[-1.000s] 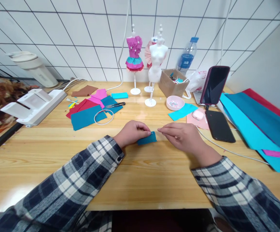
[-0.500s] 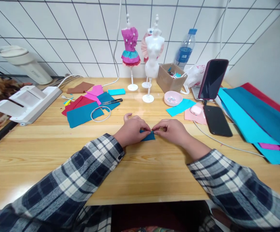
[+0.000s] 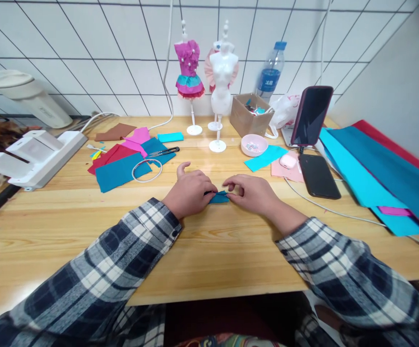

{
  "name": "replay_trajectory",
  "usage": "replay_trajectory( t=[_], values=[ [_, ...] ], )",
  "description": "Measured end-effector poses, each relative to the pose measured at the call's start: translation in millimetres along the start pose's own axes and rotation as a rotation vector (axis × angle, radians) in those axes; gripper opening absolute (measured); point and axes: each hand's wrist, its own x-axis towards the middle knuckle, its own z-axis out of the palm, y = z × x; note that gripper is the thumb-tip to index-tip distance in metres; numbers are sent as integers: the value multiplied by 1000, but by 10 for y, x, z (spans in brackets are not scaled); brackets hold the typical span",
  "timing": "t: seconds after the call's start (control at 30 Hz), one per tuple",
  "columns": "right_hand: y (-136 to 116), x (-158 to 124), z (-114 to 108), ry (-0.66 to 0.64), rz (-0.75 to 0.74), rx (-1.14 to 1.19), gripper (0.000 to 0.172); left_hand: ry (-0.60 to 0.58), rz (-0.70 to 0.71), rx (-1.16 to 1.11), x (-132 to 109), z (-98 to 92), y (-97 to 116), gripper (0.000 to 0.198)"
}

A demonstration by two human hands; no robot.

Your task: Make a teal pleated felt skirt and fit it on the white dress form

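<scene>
A small teal fabric piece (image 3: 218, 197) lies on the wooden table (image 3: 209, 250), pinched between both hands. My left hand (image 3: 191, 190) grips its left end with curled fingers, thumb raised. My right hand (image 3: 252, 193) pinches the right end with thumb and forefinger. The cloth looks bunched or folded between the fingertips; most of it is hidden by them.
Fabric scraps (image 3: 123, 164), a white ring (image 3: 146, 170) and snips (image 3: 163, 153) lie at left. Two small mannequins (image 3: 220, 82) stand behind, beside a cardboard box (image 3: 250, 115), a pink bowl (image 3: 254, 144) and a bottle (image 3: 270, 74). Phones (image 3: 316, 144) and large felt sheets (image 3: 379, 173) are at right.
My hands came together on the teal piece; it went from lying flat and mostly visible to bunched and covered. My left thumb lifted. The view shifted slightly right.
</scene>
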Motion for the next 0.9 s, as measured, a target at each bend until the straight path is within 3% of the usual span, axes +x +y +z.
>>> replay_trajectory(
  t=[0.07, 0.2, 0.6, 0.73, 0.9],
  values=[
    [19, -3, 6, -2, -22, 19, 33, 0, 8, 3, 5, 6, 21, 18],
    [56, -2, 14, -6, -72, 3, 20, 5, 23, 13, 10, 20, 41, 19],
    [29, 4, -46, -42, -60, -114, 11, 14, 27, 32, 15, 19, 45, 17],
    [-30, -12, -108, -101, -120, -228, 16, 34, 105, 98, 10, 12, 48, 21],
    [-149, -69, -252, -218, -225, -387, 25, -37, 239, 194, -7, -70, 60, 22]
  ],
)
